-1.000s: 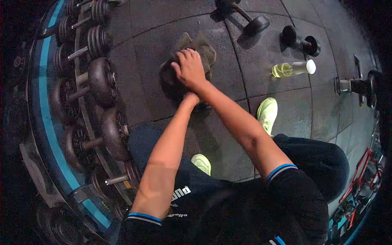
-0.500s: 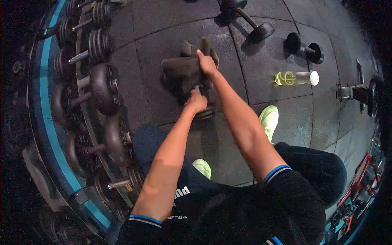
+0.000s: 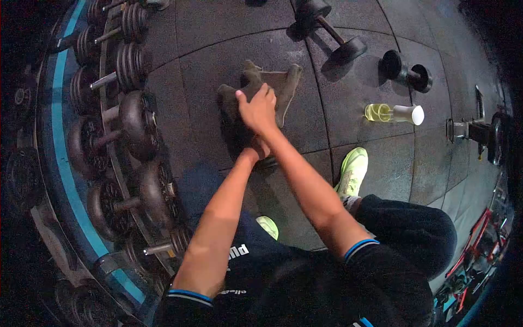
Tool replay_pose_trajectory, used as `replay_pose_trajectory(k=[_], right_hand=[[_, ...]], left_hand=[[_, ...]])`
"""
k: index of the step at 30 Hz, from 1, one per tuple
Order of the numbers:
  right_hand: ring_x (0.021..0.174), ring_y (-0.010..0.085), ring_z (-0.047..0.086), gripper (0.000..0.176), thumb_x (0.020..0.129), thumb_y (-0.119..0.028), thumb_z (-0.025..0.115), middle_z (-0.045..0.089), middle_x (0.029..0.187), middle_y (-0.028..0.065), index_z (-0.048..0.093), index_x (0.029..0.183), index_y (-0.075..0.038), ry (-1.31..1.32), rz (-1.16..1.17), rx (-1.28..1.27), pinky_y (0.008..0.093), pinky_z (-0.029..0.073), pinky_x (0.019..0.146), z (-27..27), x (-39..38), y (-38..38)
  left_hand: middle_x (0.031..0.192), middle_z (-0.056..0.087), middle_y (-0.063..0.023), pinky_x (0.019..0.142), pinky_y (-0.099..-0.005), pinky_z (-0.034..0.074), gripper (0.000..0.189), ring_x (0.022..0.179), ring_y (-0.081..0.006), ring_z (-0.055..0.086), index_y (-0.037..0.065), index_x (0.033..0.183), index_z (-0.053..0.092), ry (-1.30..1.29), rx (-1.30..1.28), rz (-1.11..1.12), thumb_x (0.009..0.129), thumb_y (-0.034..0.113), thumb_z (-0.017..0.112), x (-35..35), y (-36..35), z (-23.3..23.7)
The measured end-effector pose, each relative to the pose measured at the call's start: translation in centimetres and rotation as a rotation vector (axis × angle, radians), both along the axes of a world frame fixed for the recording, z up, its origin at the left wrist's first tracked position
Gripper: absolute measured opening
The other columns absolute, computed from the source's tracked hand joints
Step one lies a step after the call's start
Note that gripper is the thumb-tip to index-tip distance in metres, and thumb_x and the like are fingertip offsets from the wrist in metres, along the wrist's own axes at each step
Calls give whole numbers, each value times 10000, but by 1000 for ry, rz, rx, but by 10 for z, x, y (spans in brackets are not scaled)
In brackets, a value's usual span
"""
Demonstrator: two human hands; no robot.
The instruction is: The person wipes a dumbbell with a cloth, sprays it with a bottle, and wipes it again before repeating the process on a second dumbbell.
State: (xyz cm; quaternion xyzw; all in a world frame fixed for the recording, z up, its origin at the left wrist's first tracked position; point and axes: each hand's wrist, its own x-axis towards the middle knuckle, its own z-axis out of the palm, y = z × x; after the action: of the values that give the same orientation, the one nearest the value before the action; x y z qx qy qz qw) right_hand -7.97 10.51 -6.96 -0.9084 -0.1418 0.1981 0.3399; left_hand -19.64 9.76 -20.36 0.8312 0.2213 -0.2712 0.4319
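Observation:
A dark olive-brown cloth (image 3: 289,82) is draped over the upper end of a dark dumbbell (image 3: 268,163), which is mostly hidden beneath the cloth and my hands. My right hand (image 3: 258,110) presses on the cloth, its thumb out to one side and its fingers bent over the folds. Just below, partly covered by my right wrist, my left hand (image 3: 260,147) is closed around the dumbbell's handle area. The fingers of that hand are largely hidden.
A rack of dumbbells (image 3: 137,121) runs along the left beside a blue strip (image 3: 61,136). On the tiled floor lie a long dumbbell (image 3: 332,31), a short dumbbell (image 3: 406,71) and a bottle of yellow liquid (image 3: 393,113). My yellow shoe (image 3: 353,170) is nearby.
My right hand has moved down and left across the cloth, turning so its back shows. The cloth has spread out to the right. My left hand has shifted slightly down, under the right wrist.

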Motion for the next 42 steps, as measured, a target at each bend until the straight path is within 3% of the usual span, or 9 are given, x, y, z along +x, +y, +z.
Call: replay_pose_trajectory(k=[5, 11, 15, 20, 25, 27, 28, 33, 42], right_hand=[[1180, 530, 557, 884, 887, -586, 617, 592, 1210, 385, 490, 1324, 172, 531, -162, 52, 496, 423, 1064, -35, 76, 16], [1322, 600, 332, 1011, 819, -612, 697, 319, 1394, 478, 338, 1422, 116, -90, 110, 17, 612, 296, 1116, -1, -8, 8], [1285, 444, 538, 956, 795, -700, 651, 552, 1310, 391, 593, 1252, 138, 489, 91, 35, 476, 412, 1080, 7, 60, 11], [1173, 439, 618, 963, 789, -781, 581, 635, 1191, 351, 647, 1234, 71, 203, 70, 58, 463, 478, 1004, -7, 47, 4], [886, 450, 680, 336, 893, -327, 668, 686, 872, 284, 697, 878, 8, -196, 316, 90, 545, 526, 812, 15, 11, 2], [883, 427, 693, 214, 848, -195, 673, 691, 888, 273, 718, 897, 8, -139, 472, 264, 515, 542, 802, 12, 34, -17], [901, 383, 708, 198, 831, -146, 652, 715, 929, 236, 745, 926, 1, 121, 376, 301, 473, 552, 807, 39, 65, -39], [791, 107, 624, 292, 996, -260, 588, 699, 864, 30, 722, 1019, -2, 99, -86, 618, 284, 491, 746, 94, 169, -114], [946, 331, 697, 294, 943, -250, 670, 720, 1011, 187, 708, 1122, -19, -380, 596, 388, 401, 534, 852, 68, 87, -37]], left_hand=[[1423, 432, -387, 1140, -492, 342, 694, 1355, -511, 415, -183, 1431, 222, 268, 33, 280, 989, 298, 457, 25, 0, 94], [1465, 409, -350, 1149, -482, 324, 622, 1343, -496, 427, -108, 1434, 315, 66, 105, 115, 976, 288, 460, 8, -3, 17], [1492, 399, -319, 1152, -476, 323, 589, 1325, -477, 456, -70, 1429, 384, 104, 71, 169, 968, 288, 463, 14, -2, 64], [1523, 386, -291, 1164, -438, 318, 635, 1361, -443, 436, -31, 1493, 357, 27, 221, 89, 961, 297, 469, 8, -7, 17], [1377, 550, -200, 1061, -441, 415, 520, 1274, -362, 538, 47, 1415, 460, -242, 35, 213, 1001, 362, 443, -21, 3, -54], [1147, 695, -175, 962, -494, 471, 357, 1131, -352, 642, 48, 1300, 498, 39, -330, 765, 1014, 260, 487, -25, 4, -91], [1183, 675, -238, 956, -492, 487, 494, 1174, -384, 612, -7, 1223, 620, -24, 21, 96, 1016, 384, 400, -21, 10, 19], [1304, 582, -314, 1033, -512, 448, 527, 1204, -474, 569, -45, 1340, 516, 123, 1, 208, 1015, 352, 398, 5, 2, 25], [1370, 552, -293, 1089, -493, 415, 600, 1232, -487, 549, -41, 1407, 482, 86, 161, 317, 992, 384, 395, 33, -20, 41]])
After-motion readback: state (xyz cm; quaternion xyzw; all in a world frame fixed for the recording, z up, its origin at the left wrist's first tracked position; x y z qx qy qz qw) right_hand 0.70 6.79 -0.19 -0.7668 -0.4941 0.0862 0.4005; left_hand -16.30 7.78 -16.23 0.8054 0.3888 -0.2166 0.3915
